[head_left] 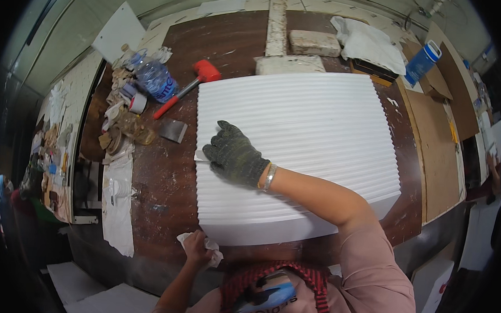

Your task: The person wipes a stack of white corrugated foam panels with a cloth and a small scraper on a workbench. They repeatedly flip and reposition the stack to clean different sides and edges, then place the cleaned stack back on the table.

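Observation:
A large white panel with parallel ridges [298, 119] lies across the brown table before me. My right hand [235, 154], in a dark grey-green knit glove, is closed over the panel's left part with the fingers curled. A thin pale flat piece [202, 155] juts out beside its fingers at the panel's left edge; the rest is hidden by the glove. At the near left corner of the panel, my bare left hand [196, 250] grips a crumpled white cloth [213, 254].
Left of the panel lie a red mallet [207, 71], a metal scraper blade [173, 131], a large plastic bottle [155, 80] and a yellowish bottle [136, 129]. Beyond it sit plaster-smeared blocks [314, 43] and a white cloth bundle [367, 42]. A blue bottle [422, 64] stands at the far right.

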`<control>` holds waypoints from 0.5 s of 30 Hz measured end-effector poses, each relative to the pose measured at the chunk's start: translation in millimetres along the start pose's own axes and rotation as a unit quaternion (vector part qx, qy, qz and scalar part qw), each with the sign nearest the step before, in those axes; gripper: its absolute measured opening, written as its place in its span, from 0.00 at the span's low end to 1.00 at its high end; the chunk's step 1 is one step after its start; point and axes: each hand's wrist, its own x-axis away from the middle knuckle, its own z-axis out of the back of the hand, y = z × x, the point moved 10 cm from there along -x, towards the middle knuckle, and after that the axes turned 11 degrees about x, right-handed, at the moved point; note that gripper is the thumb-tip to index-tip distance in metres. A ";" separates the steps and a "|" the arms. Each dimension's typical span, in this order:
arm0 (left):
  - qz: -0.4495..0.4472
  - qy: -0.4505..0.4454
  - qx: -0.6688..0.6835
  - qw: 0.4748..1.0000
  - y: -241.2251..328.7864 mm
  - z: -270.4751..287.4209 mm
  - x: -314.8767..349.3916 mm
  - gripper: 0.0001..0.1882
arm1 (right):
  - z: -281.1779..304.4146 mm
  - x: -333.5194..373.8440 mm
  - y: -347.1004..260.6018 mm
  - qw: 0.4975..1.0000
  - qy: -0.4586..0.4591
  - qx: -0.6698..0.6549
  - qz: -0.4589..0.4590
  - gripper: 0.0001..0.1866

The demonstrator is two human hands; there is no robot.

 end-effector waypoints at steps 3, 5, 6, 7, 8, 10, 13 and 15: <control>-0.020 0.013 -0.011 1.000 4.8 2.6 0.9 0.16 | -2.9 -32.7 12.6 0.997 0.015 0.074 0.003 0.10; -0.014 0.022 0.008 1.000 5.3 2.9 0.4 0.16 | -0.7 -52.5 62.4 0.994 -0.032 0.081 -0.068 0.06; -0.019 0.039 0.017 0.999 7.4 5.6 0.0 0.15 | 9.7 -58.6 87.2 0.994 -0.025 0.064 -0.081 0.05; -0.029 0.053 0.024 0.998 10.6 8.0 0.1 0.15 | 13.4 -58.6 117.2 0.983 -0.009 -0.036 -0.181 0.05; -0.023 0.054 0.033 0.998 10.5 8.0 -0.7 0.15 | 17.1 -53.9 133.9 0.965 -0.017 0.056 -0.254 0.08; -0.001 0.051 0.050 0.997 8.1 8.0 -2.4 0.15 | 11.8 -60.6 117.6 0.977 -0.037 0.102 -0.181 0.09; -0.018 0.054 0.030 0.998 12.7 11.0 -4.4 0.15 | 6.6 -67.8 38.4 0.996 0.024 -0.004 0.087 0.12; -0.023 0.055 0.047 0.997 13.8 13.0 -5.2 0.15 | -4.1 -77.4 30.0 0.993 -0.013 -0.008 0.113 0.11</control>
